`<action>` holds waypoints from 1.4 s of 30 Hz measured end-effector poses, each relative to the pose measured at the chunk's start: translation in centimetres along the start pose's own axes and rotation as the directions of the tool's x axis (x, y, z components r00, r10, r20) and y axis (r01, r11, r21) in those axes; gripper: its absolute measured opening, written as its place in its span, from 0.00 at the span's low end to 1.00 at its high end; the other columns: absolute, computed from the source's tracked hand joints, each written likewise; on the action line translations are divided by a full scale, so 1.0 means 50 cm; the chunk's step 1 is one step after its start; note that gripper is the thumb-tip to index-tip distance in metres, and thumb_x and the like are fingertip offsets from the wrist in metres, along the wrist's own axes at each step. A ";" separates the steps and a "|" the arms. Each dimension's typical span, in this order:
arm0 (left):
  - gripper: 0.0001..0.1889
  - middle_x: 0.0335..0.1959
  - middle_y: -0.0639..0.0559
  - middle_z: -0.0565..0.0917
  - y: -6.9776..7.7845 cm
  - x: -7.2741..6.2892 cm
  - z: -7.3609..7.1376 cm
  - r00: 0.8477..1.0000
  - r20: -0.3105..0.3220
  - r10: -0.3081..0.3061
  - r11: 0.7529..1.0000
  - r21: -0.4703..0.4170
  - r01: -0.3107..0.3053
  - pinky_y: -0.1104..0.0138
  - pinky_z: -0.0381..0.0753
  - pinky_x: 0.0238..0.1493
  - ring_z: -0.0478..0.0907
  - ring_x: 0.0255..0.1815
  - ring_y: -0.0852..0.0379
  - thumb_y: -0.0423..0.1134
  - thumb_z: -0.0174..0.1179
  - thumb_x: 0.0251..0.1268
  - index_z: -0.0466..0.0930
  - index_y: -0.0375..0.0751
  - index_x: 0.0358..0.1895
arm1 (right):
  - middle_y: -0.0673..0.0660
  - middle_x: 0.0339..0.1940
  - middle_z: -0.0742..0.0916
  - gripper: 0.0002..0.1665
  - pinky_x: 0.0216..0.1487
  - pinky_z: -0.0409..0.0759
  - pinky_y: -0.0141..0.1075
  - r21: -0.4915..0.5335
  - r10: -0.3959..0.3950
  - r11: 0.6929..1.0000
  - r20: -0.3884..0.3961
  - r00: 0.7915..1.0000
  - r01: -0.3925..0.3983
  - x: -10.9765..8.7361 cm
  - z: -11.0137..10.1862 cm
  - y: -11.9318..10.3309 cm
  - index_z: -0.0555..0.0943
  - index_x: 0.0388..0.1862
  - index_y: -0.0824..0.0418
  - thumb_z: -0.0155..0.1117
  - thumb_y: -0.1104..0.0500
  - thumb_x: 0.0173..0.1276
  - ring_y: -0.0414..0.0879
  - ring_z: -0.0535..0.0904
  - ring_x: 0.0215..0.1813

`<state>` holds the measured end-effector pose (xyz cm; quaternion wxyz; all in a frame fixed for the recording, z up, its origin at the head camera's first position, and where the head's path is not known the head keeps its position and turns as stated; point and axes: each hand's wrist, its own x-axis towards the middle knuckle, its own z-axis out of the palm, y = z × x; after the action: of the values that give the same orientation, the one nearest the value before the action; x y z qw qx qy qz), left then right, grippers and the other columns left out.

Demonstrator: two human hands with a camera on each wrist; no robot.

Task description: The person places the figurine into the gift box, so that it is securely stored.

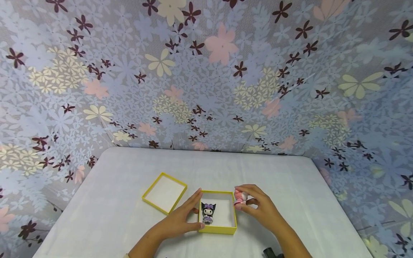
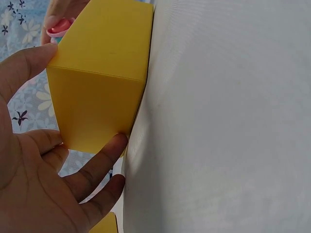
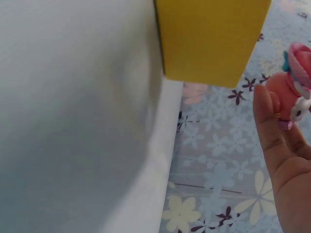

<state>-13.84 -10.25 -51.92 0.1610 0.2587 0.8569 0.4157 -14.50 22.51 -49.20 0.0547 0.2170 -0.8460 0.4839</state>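
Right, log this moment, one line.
left fingers: hold square yellow box; right fingers: hold pink figurine beside box; in box: black-purple figurine; left of box: square yellow lid

Soft, even light reaches my bench (image 1: pixel 277 172), and a gentle shadow lies on it beside the yellow box (image 2: pixel 102 73). By my left grip (image 2: pixel 39 170), one box face looks darker. The floral backdrop (image 1: pixel 206 77) stretches beyond the bench's side edges; my right-wrist view blurs the bench.
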 end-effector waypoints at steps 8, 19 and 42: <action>0.53 0.84 0.72 0.36 0.003 -0.001 -0.002 1.000 0.005 -0.006 1.000 0.005 0.006 0.42 0.69 0.72 0.75 0.62 0.66 0.67 0.62 0.63 0.38 0.65 0.83 | 0.48 0.65 0.77 0.36 0.51 0.86 0.33 0.002 -0.006 1.000 0.108 0.994 0.006 0.016 0.013 -0.020 0.73 0.72 0.39 0.73 0.50 0.65 0.35 0.76 0.61; 0.52 0.85 0.67 0.37 0.009 -0.003 -0.003 1.000 0.012 -0.011 1.000 0.001 0.011 0.41 0.68 0.73 0.76 0.62 0.64 0.66 0.63 0.63 0.38 0.64 0.83 | 0.50 0.64 0.80 0.38 0.51 0.86 0.33 0.028 -0.001 1.000 0.124 0.992 -0.002 0.018 0.032 -0.027 0.71 0.71 0.43 0.75 0.52 0.63 0.37 0.79 0.56; 0.52 0.85 0.68 0.38 0.005 -0.003 -0.005 1.000 0.006 0.002 1.000 -0.004 -0.002 0.42 0.67 0.73 0.77 0.62 0.63 0.67 0.62 0.63 0.39 0.64 0.83 | 0.37 0.60 0.81 0.39 0.62 0.78 0.54 -0.357 0.015 0.933 0.154 0.988 0.041 0.005 0.067 -0.034 0.75 0.68 0.39 0.77 0.39 0.57 0.41 0.74 0.63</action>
<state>-13.78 -10.37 -51.56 0.1635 0.2605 0.8554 0.4168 -13.60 18.86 -49.54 0.0309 0.2457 -0.9203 0.3028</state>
